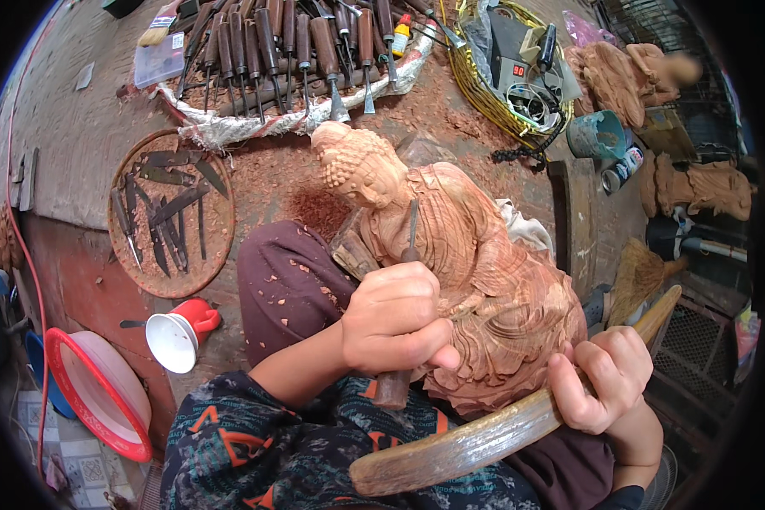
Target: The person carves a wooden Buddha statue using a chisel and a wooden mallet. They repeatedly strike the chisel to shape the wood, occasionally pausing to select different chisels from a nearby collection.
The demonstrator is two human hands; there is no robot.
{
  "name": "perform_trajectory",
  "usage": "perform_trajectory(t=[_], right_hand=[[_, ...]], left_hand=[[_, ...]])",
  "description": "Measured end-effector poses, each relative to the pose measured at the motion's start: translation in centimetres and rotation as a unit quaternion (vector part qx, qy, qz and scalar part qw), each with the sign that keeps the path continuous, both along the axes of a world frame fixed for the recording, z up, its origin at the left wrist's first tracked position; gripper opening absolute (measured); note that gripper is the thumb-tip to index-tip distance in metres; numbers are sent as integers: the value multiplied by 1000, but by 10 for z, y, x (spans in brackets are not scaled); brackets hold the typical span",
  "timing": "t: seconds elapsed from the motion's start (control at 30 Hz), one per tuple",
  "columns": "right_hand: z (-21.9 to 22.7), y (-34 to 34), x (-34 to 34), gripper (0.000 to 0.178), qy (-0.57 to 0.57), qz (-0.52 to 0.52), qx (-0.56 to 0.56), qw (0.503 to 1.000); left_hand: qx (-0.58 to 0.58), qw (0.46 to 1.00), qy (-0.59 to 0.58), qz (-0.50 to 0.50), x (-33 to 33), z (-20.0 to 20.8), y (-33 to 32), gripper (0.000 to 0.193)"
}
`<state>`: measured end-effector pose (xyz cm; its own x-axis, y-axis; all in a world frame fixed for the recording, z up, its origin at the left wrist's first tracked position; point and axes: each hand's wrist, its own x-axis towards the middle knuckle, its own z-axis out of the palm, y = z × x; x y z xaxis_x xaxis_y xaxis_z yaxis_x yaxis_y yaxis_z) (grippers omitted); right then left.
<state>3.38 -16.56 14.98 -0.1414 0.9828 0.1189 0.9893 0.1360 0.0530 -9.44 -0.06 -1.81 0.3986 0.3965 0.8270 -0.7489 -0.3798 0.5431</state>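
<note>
Aiming the chisel (410, 253) toward twelve o'clock over the statue (484, 255), the left hand (395, 319) clenches it, seemingly for control; at four, the right hand (602, 378) grips a club (459, 452).

Left of the carved figure (450, 229): one round tray (127, 269), one red-rimmed basin (132, 367), one paintbrush (160, 25); right of it: one teal pot (581, 137), one can (623, 168).

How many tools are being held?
2: a slim metal chisel with a brown wooden handle in the left hand, and a curved, pale-brown wooden club in the right hand.
</note>
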Motion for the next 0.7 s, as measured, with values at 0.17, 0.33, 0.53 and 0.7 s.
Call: perform_trajectory(t=[0.17,0.33,0.53,0.7], right_hand=[[2,3,-2,40,3,7,-11,1000],[2,1,-3,41,12,11,-7,1000],[3,4,-3,41,22,9,-4,1000],[4,0,-7,34,-25,9,-12,1000]], left_hand=[[-7,1000,-5,-14,0,0,3,29],[-26,1000,5,-10,2,1,4,26],[-2,1000,-7,-12,4,-5,5,26],[17,999,-35,-17,9,-9,6,27]])
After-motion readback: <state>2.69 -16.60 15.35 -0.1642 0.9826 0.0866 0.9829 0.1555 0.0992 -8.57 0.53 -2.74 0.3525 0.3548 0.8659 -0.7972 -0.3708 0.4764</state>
